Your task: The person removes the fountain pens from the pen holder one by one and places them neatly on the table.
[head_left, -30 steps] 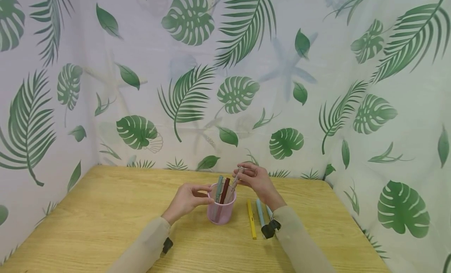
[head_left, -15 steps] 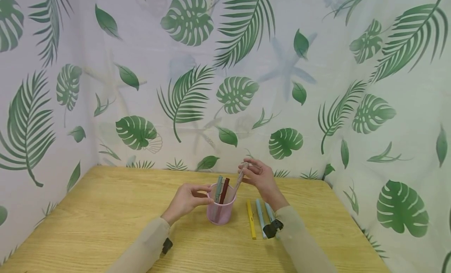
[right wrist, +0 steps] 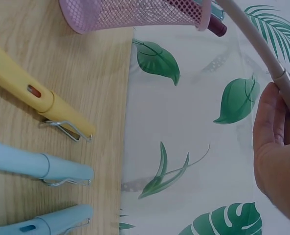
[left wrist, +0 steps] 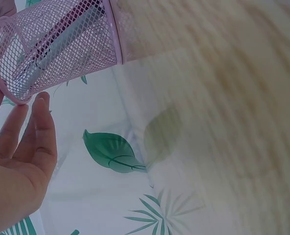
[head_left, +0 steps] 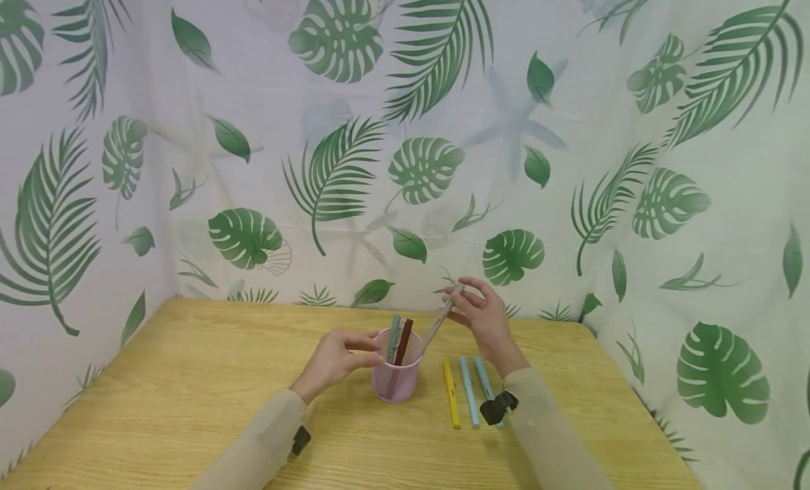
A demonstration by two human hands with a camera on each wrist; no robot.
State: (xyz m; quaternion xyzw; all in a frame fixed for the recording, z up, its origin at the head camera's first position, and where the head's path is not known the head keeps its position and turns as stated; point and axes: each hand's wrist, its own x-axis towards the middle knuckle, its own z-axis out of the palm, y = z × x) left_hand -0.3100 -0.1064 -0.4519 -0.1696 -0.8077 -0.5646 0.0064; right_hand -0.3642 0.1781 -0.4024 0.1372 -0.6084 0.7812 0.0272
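Note:
A pink mesh pen cup [head_left: 394,387] stands upright on the table with a grey-green pen [head_left: 392,335] and a dark red pen [head_left: 403,344] in it. My left hand [head_left: 337,361] holds its rim from the left, thumb in front; the left wrist view shows the fingers [left wrist: 42,132] right at that rim. Over to the right, my right hand [head_left: 487,320] pinches a pale greyish-pink pen [head_left: 436,327] by its upper end. This pen slants down to the left, its lower end overlapping the cup's right rim. The right wrist view shows its long barrel [right wrist: 252,36].
Right of the cup, a yellow pen [head_left: 452,397] and two light blue pens [head_left: 469,393] lie side by side on the wooden table [head_left: 190,391], the outermost partly behind the right wrist camera [head_left: 498,407]. A leaf-patterned cloth [head_left: 354,279] hangs behind the table.
My right hand has moved right and slightly up, drawing the pale pen upward out of the cup and tilting it further over. The left hand and the cup have stayed in place.

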